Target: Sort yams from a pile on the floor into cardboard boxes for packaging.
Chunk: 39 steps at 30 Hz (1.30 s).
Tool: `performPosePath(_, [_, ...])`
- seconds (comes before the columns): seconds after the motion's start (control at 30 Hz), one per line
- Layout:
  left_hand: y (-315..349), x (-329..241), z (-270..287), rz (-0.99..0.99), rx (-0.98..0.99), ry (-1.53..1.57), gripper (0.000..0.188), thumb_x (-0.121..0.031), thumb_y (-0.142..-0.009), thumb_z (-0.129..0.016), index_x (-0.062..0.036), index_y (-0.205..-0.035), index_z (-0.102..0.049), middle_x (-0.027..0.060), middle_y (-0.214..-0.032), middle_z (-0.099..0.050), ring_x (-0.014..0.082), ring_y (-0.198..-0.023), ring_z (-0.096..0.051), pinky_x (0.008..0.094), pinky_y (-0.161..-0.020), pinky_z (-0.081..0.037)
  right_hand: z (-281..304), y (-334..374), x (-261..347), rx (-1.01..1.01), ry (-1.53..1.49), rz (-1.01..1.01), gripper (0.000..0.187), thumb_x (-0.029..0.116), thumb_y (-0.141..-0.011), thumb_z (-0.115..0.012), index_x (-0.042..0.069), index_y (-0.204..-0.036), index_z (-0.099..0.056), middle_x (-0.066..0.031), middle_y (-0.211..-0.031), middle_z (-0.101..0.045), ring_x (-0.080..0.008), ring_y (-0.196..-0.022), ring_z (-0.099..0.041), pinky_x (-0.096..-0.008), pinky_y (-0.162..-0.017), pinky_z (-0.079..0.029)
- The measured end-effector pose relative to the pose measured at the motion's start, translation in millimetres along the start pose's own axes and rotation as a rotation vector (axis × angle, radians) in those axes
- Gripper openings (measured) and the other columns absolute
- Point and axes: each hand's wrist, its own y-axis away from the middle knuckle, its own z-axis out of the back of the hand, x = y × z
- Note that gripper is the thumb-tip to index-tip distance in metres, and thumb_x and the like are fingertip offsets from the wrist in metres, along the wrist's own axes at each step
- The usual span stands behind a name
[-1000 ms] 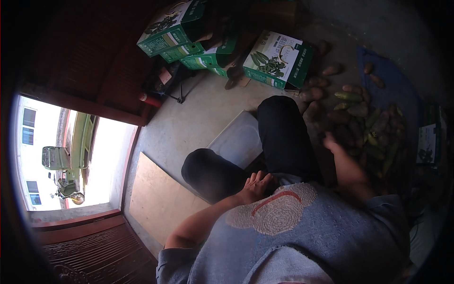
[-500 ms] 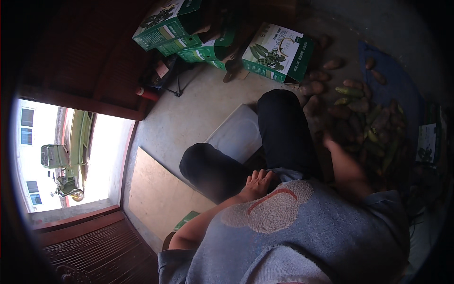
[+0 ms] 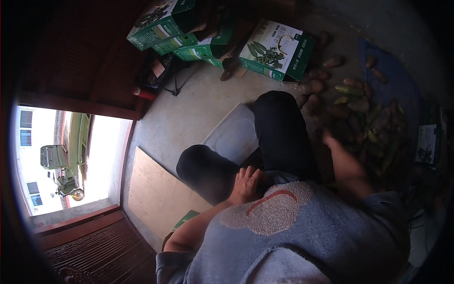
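Observation:
My left hand (image 3: 247, 183) lies across my lap by the dark trousers, its fingers stretched out and apart with nothing visible in them. My right arm reaches to the near edge of a heap of long vegetables (image 3: 351, 110), some brown and earthy, some green. At that edge my right hand (image 3: 327, 138) is in deep shade. Its fingers are too dark to make out, so I cannot tell whether they hold anything. One green elongated vegetable (image 3: 350, 91) stands out on top of the heap.
A green and white carton (image 3: 274, 49) stands on the floor ahead, with more cartons (image 3: 163, 28) stacked to its left. Between my knees is a pale, flat translucent panel (image 3: 234, 135). A wooden board (image 3: 158, 189) lies at left, beside the open doorway (image 3: 106, 161). Blue sheeting (image 3: 395, 78) lies by the heap.
My left hand has shifted a little to the left over my lap. My right hand has stayed nearly in place at the heap. The whole view has tilted slightly.

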Motion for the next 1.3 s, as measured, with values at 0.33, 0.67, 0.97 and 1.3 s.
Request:
performPosePath(0.33, [-35.5, 51.4, -30.7, -0.024, 0.092, 0.299, 0.054, -0.021, -0.077, -0.078, -0.0090, -0.125, -0.055, 0.0136, -0.118, -0.054, 0.0329, -0.110, -0.049, 0.0432, -0.092, -0.040, 47.0, -118.7, 135.7, 0.413, -1.157, -0.538, 0.049, 0.045, -0.104, -0.039, 0.005, -0.121, -0.061, -0.0135, -0.102, -0.066, -0.0318, -0.090, -0.066, -0.0459, -0.073, -0.053])
performPosePath(0.67, [-51.7, 103.9, 101.2, 0.471, -1.006, 0.376, 0.013, -0.010, -0.101, -0.062, -0.0047, -0.113, -0.061, -0.0011, -0.095, -0.057, 0.0062, -0.082, -0.050, 0.0213, -0.074, -0.042, 61.3, -235.7, 219.8, 0.161, -1.555, -0.668, 0.022, 0.015, -0.093, -0.068, 0.011, -0.112, -0.058, -0.0084, -0.108, -0.064, -0.0244, -0.103, -0.063, -0.0418, -0.092, -0.051])
performPosePath(0.97, [-5.1, 128.6, 126.0, 0.635, -1.491, 0.166, 0.023, -0.003, -0.100, -0.054, -0.0030, -0.122, -0.056, 0.0007, -0.084, -0.052, 0.0088, -0.076, -0.047, 0.0240, -0.066, -0.038, 23.1, -337.6, 264.2, -0.116, -2.096, -0.840, 0.039, 0.014, -0.086, -0.078, 0.011, -0.120, -0.059, -0.0014, -0.116, -0.060, -0.0215, -0.106, -0.060, -0.0420, -0.101, -0.050])
performPosePath(1.3, [21.5, 120.2, 106.4, 0.517, -1.590, 0.139, 0.025, 0.001, -0.098, -0.052, -0.0026, -0.123, -0.053, 0.0025, -0.090, -0.053, 0.0115, -0.079, -0.050, 0.0246, -0.073, -0.043, 14.8, -406.8, 240.7, -0.171, -2.083, -1.072, 0.016, 0.031, -0.088, -0.080, 0.022, -0.089, -0.067, 0.0080, -0.075, -0.057, -0.0068, -0.061, -0.052, -0.0207, -0.053, -0.043])
